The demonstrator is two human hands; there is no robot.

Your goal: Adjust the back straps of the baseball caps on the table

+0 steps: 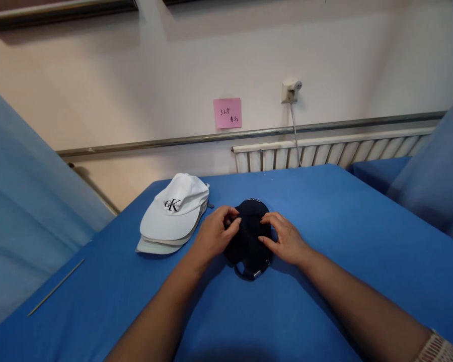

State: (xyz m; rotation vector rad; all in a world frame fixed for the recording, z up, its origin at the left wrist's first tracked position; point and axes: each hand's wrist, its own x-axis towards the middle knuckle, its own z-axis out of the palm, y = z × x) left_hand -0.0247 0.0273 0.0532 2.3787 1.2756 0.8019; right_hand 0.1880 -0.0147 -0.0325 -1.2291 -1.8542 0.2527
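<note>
A black baseball cap [251, 239] sits on the blue-covered table in front of me, its back strap with a small metal buckle toward me. My left hand [218, 230] is on the cap's left side, fingers curled and thumb bent against the dark cloth. On the opposite side my right hand [285, 239] has thumb and fingers around a part of the cap, their tips on the crown. To the left of my left hand lies a stack of pale caps, topped by a white cap [177, 208] with black "CK" letters.
A thin stick [56, 287] lies on the blue table cover [362, 241] at the left. Blue curtains [26, 201] hang at both sides. Behind the table are a metal rail [173, 142], a white radiator [324, 151], a plugged-in socket [290, 93] and a pink note [227, 113].
</note>
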